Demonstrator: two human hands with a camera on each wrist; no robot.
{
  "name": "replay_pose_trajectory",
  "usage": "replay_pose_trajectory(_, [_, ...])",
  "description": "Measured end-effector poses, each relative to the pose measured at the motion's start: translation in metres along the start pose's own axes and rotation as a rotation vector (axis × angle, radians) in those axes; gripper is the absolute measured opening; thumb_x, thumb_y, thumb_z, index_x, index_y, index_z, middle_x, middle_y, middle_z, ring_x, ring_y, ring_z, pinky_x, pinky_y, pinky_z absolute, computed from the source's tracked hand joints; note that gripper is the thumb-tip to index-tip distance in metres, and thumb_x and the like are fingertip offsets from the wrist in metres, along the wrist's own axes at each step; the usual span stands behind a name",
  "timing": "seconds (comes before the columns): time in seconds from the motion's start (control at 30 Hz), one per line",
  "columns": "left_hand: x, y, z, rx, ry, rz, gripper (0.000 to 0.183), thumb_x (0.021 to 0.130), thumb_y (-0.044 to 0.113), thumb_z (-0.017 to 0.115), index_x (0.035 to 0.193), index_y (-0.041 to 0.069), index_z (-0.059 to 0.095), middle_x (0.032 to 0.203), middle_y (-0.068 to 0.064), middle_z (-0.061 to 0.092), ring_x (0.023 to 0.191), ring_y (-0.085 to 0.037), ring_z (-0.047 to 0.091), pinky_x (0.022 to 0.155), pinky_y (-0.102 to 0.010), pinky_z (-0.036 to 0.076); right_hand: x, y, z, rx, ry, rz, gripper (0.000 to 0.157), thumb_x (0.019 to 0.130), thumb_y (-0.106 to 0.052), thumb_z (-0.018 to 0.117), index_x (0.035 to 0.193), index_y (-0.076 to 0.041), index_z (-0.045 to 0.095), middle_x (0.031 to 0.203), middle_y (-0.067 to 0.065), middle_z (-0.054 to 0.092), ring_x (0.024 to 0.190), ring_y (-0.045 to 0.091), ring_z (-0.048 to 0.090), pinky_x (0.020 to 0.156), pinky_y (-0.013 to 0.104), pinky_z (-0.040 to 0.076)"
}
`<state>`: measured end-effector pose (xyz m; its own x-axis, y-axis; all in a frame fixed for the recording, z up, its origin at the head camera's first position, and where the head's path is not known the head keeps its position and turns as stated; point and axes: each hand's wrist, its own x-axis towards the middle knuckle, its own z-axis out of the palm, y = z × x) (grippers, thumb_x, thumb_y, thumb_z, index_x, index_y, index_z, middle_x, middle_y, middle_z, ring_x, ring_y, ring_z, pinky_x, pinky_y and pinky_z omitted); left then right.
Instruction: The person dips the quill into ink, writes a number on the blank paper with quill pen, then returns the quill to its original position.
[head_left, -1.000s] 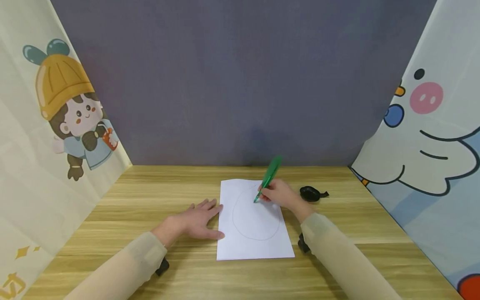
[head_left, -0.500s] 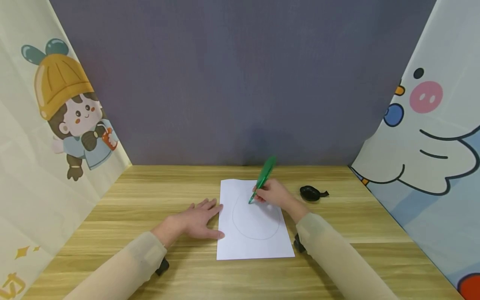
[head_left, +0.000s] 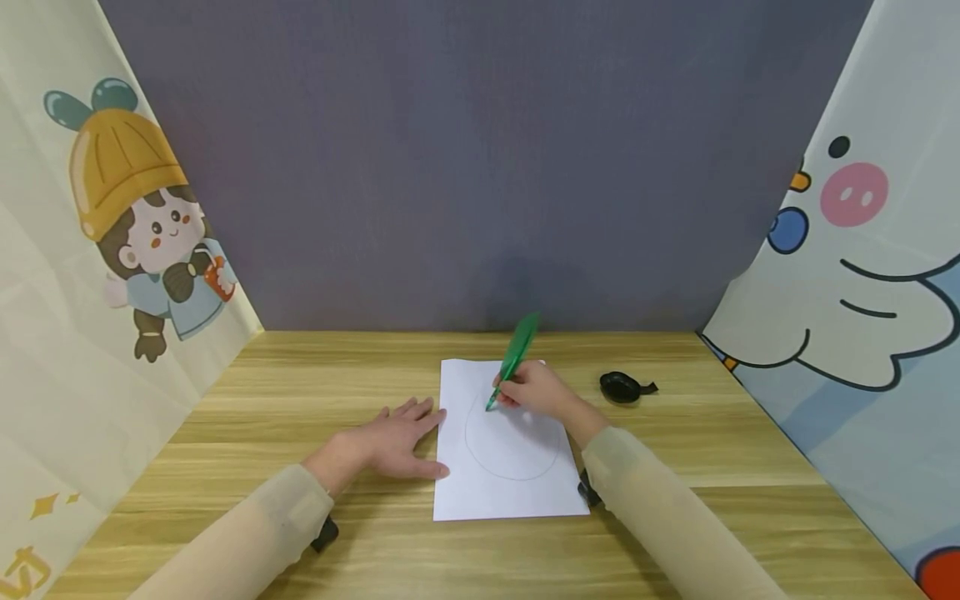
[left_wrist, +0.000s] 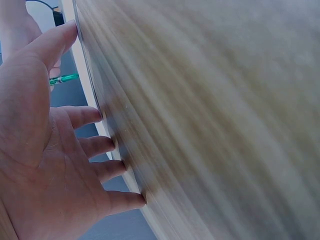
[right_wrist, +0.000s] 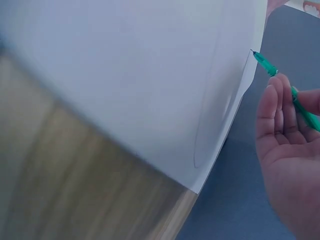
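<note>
A sheet of white paper (head_left: 510, 502) lies on the table, bearing a thin, large rounded outline. My right hand (head_left: 542, 390) pinches a green pen (head_left: 519, 343) with a broad feather-shaped top. Its tip meets the paper inside the outline's upper left part. In the right wrist view, thumb and curled fingers hold the pen (right_wrist: 266, 63) with its nib right at the sheet. My left hand (head_left: 397, 442) is spread flat, thumb and index fingertip at the paper's left edge. The left wrist view shows that hand's straight fingers (left_wrist: 120, 199) touching the table.
A small black oval object (head_left: 621, 387) with a short tail lies right of the paper. The wood-grain table (head_left: 262, 408) ends at a dark grey panel (head_left: 480, 167). Printed cartoon sheets (head_left: 45, 350) stand at both sides.
My right hand has slid left with the pen, its tip moving from the outline's upper middle toward its left side. The left hand and the paper stay in place.
</note>
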<state>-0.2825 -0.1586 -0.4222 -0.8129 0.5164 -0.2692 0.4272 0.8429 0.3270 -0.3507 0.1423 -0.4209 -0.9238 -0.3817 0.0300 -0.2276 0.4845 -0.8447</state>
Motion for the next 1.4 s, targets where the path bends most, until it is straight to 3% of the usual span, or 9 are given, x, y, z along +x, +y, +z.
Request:
replay_pose_trajectory(0.67, [0.0, -0.001, 0.001, 0.003, 0.005, -0.005, 0.104, 0.097, 0.075, 0.067, 0.176, 0.018, 0.03, 0.185, -0.015, 0.017, 0.172, -0.042, 0.012, 0.134, -0.072, 0.016, 0.003, -0.004, 0.011, -0.081, -0.02, -0.033, 0.023, 0.11, -0.018, 0.063, 0.109, -0.005, 0.081, 0.086, 0.002, 0.08, 0.078, 0.01, 0.069, 0.076, 0.026, 0.058])
replay_pose_trajectory(0.97, [0.0, -0.001, 0.001, 0.005, 0.001, -0.009, 0.104, 0.097, 0.074, 0.067, 0.176, 0.018, 0.03, 0.185, -0.015, 0.017, 0.172, -0.042, 0.012, 0.134, -0.073, 0.016, 0.002, -0.011, 0.016, -0.078, -0.042, -0.065, 0.022, 0.109, -0.015, 0.063, 0.11, -0.001, 0.08, 0.087, 0.006, 0.081, 0.078, 0.01, 0.071, 0.076, 0.027, 0.061])
replay_pose_trajectory(1.4, [0.001, -0.001, 0.001, -0.001, -0.001, -0.011, 0.104, 0.097, 0.075, 0.068, 0.176, 0.019, 0.03, 0.185, -0.014, 0.017, 0.172, -0.041, 0.012, 0.134, -0.072, 0.016, 0.002, -0.014, 0.02, -0.065, -0.054, -0.047, 0.02, 0.108, -0.014, 0.064, 0.111, -0.001, 0.08, 0.086, 0.004, 0.081, 0.078, 0.009, 0.071, 0.075, 0.026, 0.061])
